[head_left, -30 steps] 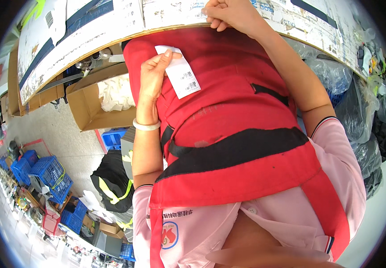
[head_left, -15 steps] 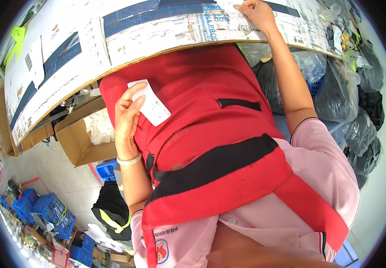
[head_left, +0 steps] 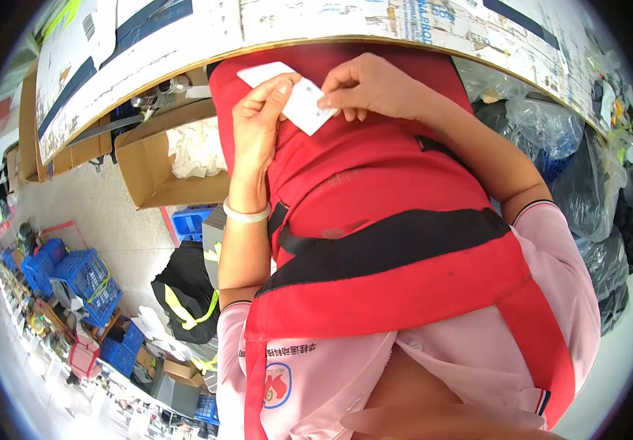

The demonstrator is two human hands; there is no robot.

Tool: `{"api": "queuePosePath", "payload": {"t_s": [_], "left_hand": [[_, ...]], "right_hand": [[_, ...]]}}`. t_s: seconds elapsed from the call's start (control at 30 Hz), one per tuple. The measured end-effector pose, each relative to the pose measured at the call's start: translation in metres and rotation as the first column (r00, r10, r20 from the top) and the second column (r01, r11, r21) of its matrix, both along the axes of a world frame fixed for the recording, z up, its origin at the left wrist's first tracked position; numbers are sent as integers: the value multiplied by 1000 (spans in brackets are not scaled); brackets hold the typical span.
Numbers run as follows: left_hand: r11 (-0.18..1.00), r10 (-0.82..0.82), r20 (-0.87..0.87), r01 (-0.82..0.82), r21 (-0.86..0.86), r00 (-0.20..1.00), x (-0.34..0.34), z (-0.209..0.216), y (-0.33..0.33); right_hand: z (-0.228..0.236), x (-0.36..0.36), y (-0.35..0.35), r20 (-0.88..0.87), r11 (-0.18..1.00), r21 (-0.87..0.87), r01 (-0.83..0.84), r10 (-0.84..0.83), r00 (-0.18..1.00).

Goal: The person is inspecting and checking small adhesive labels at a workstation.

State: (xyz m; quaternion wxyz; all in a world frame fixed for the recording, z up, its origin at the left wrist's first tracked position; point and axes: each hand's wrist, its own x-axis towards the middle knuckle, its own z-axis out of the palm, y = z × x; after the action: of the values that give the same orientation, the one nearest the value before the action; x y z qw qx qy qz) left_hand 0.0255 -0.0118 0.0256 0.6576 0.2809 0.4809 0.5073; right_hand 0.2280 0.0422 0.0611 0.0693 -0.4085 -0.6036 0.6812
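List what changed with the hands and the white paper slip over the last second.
The right hand left the cardboard-covered table edge, came down and pinched the small white rectangular paper slip. The left hand keeps holding the slip against the red apron, white bangle on its wrist.

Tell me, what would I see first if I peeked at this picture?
First you'd see two hands meeting near the top middle: the left hand and the right hand both pinch a small white card. Right below them a big red apron with a black band fills the middle. At the lower left sit blue crates on the floor.
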Motion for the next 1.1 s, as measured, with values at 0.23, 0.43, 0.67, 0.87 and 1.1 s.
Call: {"api": "queuePosePath", "payload": {"t_s": [0.23,0.43,0.67,0.87,1.1], "left_hand": [[981,-188,-115,193,28,975,-14,-5,-10],[957,-285,-172,290,6,943,-13,-9,-8],[963,-268,-62,267,-30,961,-23,-32,3],[975,-221,-118,215,-61,968,-21,-37,5],[972,-233,-153,225,-66,960,-21,-36,5]], "right_hand": [[-19,-12,-9,-104,989,21,144,-141,985],[-23,-9,-3,-234,888,407,214,-125,964],[1,8,27,-49,848,350,397,-407,912],[6,22,62,-38,870,235,433,-437,899],[5,18,68,11,877,183,444,-453,891]]}}
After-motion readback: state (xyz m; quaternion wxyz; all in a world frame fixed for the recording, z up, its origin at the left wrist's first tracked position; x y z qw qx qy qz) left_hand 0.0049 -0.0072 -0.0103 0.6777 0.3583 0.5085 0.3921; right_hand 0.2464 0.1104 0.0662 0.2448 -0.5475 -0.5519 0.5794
